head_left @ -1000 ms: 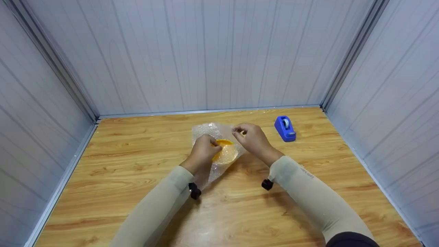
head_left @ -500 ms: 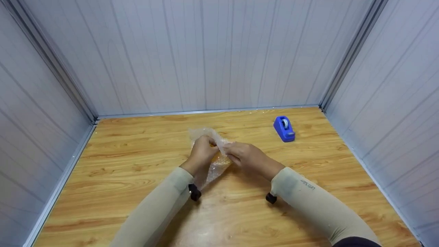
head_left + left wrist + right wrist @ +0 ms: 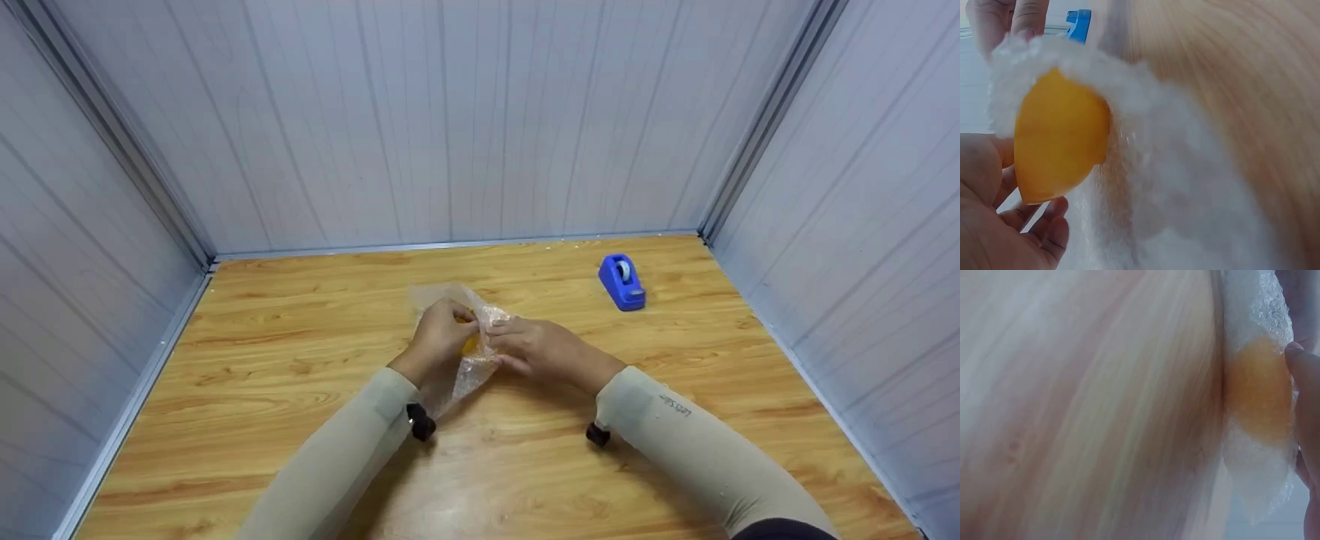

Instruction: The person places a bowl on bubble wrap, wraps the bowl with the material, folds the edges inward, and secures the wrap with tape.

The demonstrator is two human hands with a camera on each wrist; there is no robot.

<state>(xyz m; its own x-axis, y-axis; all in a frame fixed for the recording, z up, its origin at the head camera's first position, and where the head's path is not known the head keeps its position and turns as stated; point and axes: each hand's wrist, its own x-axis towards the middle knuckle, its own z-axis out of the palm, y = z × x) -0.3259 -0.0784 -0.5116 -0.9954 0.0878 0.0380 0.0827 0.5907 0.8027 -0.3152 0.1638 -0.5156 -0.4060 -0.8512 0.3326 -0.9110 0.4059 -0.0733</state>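
A smooth yellow bowl stands tilted on its side on a sheet of bubble wrap. My left hand holds the bowl by its rim, with fingers curled around the edge in the left wrist view. From the other side my right hand grips the bubble wrap and lays it over the bowl's outer side. Through the wrap the bowl shows as an orange patch in the right wrist view, close to the right thumb. Part of the bowl is hidden behind the hands and the wrap.
A blue tape dispenser with a roll in it stands at the back right of the wooden table. Pale panel walls close off the back and both sides.
My right hand has come down and left, folding the wrap's right side up against the bowl. The left hand has stayed at the rim. The dispenser has not moved.
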